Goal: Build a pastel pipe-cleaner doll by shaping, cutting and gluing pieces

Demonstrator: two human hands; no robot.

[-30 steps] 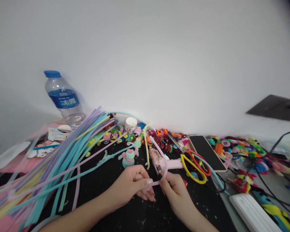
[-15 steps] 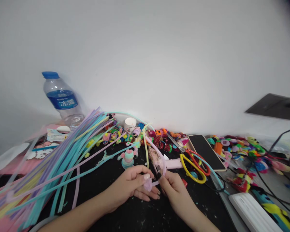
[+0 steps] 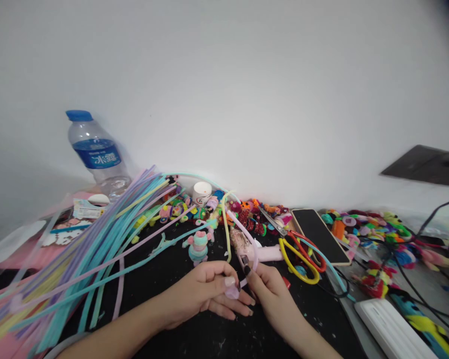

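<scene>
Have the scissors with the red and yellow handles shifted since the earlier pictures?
No. The scissors lie just left of the phone, blades toward the wall, as before.

Wall (image 3: 224,99): plain, pale grey, twelve o'clock
Plate (image 3: 426,165): dark, on wall, three o'clock
Tabletop (image 3: 224,341): black, specked, six o'clock
Light: soft

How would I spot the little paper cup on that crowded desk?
Start at the big plastic bottle leaning by the wall, then go right past the long bundle of fuzzy stems. Among the small colourful figures along the wall stands the cup. It's white with a dark printed mark, smooth and round-rimmed, while its neighbours are fuzzy and brightly coloured.
</scene>
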